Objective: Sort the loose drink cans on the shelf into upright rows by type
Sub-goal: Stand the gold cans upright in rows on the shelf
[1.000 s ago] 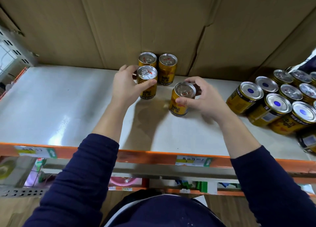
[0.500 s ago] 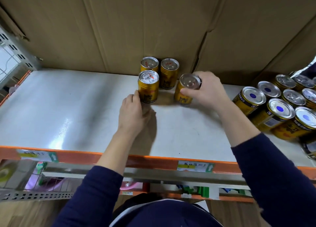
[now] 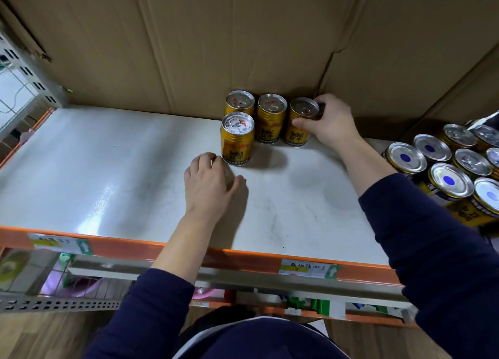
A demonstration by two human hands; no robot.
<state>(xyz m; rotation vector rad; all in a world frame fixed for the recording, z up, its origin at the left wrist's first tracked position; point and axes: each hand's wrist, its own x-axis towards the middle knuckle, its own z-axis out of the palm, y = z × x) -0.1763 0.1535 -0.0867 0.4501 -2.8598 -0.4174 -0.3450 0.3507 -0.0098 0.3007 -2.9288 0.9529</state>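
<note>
The right hand is gripping the gold can at the right end of the back row, thumb in front, fingers curling behind; that can is standing upright on the shelf, just beside the middle can, close to the cardboard; the left hand is resting loosely curled, holding nothing, just beside the front can; the heap of loose cans is lying tilted off to the right, so the right hand is looking nearer for the next pick; labels are reading "RedBull" with Chinese characters; the shelf tag is showing handwriting too blurred to read.
</note>
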